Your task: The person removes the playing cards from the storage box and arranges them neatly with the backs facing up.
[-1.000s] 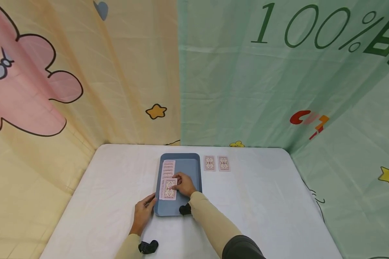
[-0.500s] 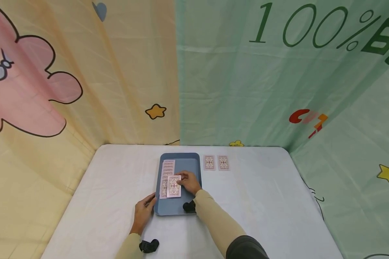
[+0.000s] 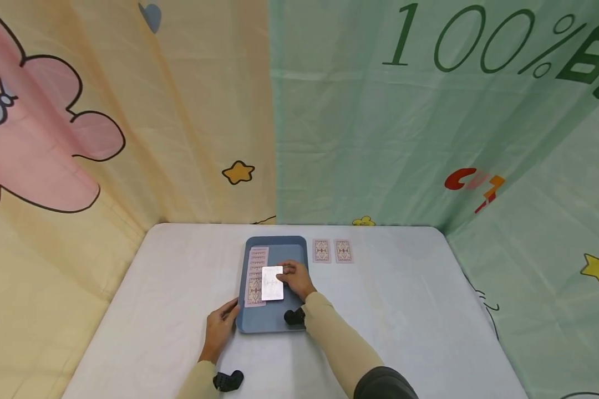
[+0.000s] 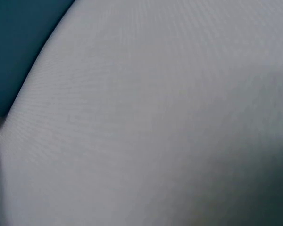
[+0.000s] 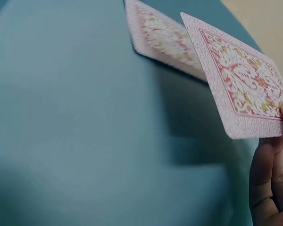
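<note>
- Head view: one blue tray [image 3: 259, 322] on the white table [image 3: 404, 310].
- In tray: one overlapped column of patterned cards [image 3: 255, 291] along the left side; exact count not readable, lowest card shows most of its back.
- Held card [image 3: 272, 285]: one, over the tray just right of the column, overlapping its edge in this view.
- Right hand [image 3: 297, 277]: thumb and fingers pinch the held card at its right edge.
- Left hand [image 3: 221, 327]: at the tray's left rim, fingers extended, thumb apart; can't tell how firmly it presses.
- Outside tray: two loose cards [image 3: 333, 251], side by side, apart, right of its far end, backs up.
- Right wrist view: held card tilted, red-patterned back clear; washed out white from the head.
- Left wrist view: tray corner and cloth, blurred; finger state not readable there.
</note>
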Demonstrator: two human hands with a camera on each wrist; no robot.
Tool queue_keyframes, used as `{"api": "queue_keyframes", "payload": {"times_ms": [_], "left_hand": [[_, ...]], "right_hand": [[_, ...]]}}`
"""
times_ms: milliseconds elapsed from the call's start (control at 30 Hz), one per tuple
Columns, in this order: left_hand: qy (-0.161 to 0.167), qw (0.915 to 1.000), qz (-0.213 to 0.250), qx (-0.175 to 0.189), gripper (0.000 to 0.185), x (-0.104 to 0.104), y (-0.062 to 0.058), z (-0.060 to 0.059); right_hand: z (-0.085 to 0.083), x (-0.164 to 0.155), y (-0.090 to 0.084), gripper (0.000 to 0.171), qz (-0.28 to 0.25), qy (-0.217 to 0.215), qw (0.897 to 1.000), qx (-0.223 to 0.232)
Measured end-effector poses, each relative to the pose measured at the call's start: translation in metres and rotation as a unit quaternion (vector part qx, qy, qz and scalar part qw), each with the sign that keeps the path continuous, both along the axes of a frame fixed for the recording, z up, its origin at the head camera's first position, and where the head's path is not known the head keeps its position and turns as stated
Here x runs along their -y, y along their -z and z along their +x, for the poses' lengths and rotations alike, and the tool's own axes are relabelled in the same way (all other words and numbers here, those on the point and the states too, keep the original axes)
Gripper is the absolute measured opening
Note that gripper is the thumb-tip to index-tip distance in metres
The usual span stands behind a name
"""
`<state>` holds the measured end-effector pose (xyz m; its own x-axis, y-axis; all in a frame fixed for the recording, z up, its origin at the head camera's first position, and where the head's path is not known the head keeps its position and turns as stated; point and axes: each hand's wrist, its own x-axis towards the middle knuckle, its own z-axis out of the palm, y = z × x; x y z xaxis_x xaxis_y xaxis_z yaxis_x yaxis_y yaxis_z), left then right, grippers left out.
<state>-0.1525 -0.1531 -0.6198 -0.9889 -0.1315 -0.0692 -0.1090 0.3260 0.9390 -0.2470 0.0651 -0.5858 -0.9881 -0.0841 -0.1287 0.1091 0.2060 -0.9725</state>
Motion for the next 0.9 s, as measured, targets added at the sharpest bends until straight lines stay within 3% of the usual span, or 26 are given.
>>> {"api": "queue_keyframes", "payload": {"times_ms": [200, 467, 900], "left_hand": [[0.001, 0.9999, 0.000, -0.011, 0.035, 0.000, 0.003, 0.001], [0.003, 0.9999, -0.005, -0.014, 0.035, 0.000, 0.003, -0.001], [-0.001, 0.9996, -0.017, -0.023, 0.035, -0.001, 0.001, 0.001]], "right_hand": [[-0.005, -0.002, -0.012, 0.029, 0.004, 0.001, 1.000, -0.024], [-0.012, -0.014, -0.030, 0.031, -0.010, -0.001, 1.000, -0.021], [-0.017, -0.046, -0.034, 0.035, -0.078, 0.060, 0.995, -0.004]]}}
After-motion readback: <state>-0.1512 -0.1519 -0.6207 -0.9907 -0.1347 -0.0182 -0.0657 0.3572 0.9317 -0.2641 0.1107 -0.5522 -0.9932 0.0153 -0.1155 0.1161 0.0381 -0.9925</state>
